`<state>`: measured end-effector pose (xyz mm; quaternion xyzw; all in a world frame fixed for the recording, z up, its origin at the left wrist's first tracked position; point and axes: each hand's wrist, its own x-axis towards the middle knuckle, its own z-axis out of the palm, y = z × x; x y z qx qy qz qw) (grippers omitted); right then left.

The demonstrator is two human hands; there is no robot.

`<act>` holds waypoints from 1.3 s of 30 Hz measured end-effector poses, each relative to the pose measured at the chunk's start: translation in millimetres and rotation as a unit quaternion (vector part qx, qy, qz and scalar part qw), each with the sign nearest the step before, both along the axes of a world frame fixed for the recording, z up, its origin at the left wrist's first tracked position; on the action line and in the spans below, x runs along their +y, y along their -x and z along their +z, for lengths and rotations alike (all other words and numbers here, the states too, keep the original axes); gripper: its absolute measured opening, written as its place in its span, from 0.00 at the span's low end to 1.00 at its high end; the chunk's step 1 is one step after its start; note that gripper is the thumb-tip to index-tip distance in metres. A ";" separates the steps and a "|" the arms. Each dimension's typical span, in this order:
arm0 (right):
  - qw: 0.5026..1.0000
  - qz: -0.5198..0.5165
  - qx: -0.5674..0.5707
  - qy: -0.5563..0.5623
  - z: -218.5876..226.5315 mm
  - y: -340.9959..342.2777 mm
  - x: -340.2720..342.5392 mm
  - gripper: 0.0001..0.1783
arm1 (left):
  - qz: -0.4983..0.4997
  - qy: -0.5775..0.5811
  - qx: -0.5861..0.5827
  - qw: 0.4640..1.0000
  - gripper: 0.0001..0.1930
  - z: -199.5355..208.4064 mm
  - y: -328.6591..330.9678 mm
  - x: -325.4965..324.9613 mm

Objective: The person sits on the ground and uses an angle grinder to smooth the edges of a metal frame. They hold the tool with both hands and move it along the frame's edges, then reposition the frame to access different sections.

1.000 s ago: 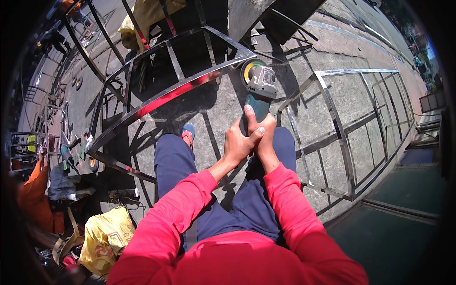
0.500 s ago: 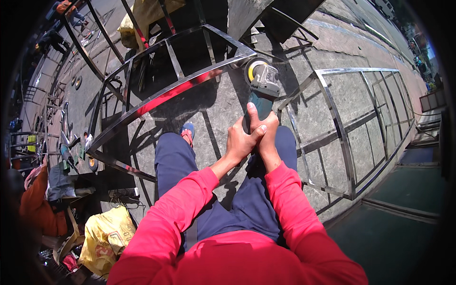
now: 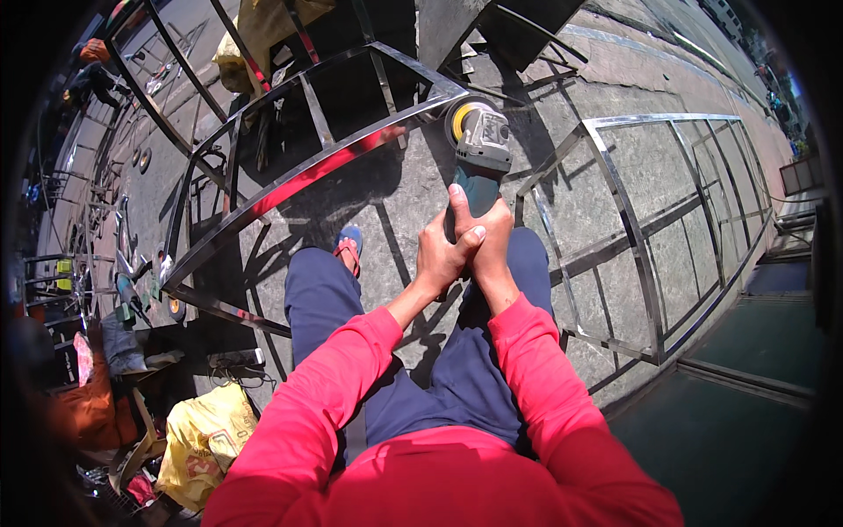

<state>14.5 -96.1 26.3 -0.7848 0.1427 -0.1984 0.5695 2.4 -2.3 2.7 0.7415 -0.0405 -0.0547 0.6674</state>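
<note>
Both my hands are wrapped round the body of an angle grinder [image 3: 485, 145] with a grey head, a dark green body and a yellow-edged disc. My left hand [image 3: 436, 255] closes on it from the left, thumb across toward the other hand. My right hand [image 3: 492, 233] grips from the right, its thumb lying along the body. The disc is at the near right corner of a shiny metal frame [image 3: 320, 166] with crossbars; whether it touches the metal, I cannot tell. Part of the grinder's rear is hidden by my fingers.
A second metal frame [image 3: 628, 220] lies on the concrete at right, beside dark green panels [image 3: 746, 347]. Lower left are a yellow sack [image 3: 206, 439] and a person in an orange top [image 3: 92, 413]. Another grinder [image 3: 129, 294] lies at left. Dark sheets [image 3: 536, 35] stand far ahead.
The grinder's head has shifted slightly left and away from me, closer to the frame's corner, with both hands still on it. The person in orange at lower left has moved a little.
</note>
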 end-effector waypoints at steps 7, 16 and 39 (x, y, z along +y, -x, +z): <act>1.000 -0.017 0.013 0.017 2.6 -1.8 -5.4 0.28 | -0.033 0.018 0.000 0.999 0.40 -6.1 -8.4 -4.2; 1.000 -0.012 -0.011 -0.016 2.0 -4.3 -11.0 0.22 | -0.029 0.021 0.002 0.999 0.42 -9.1 -12.1 -10.1; 1.000 -0.019 0.012 -0.001 3.5 -3.0 -9.2 0.24 | -0.033 0.013 -0.010 0.999 0.41 -11.3 -10.8 -6.0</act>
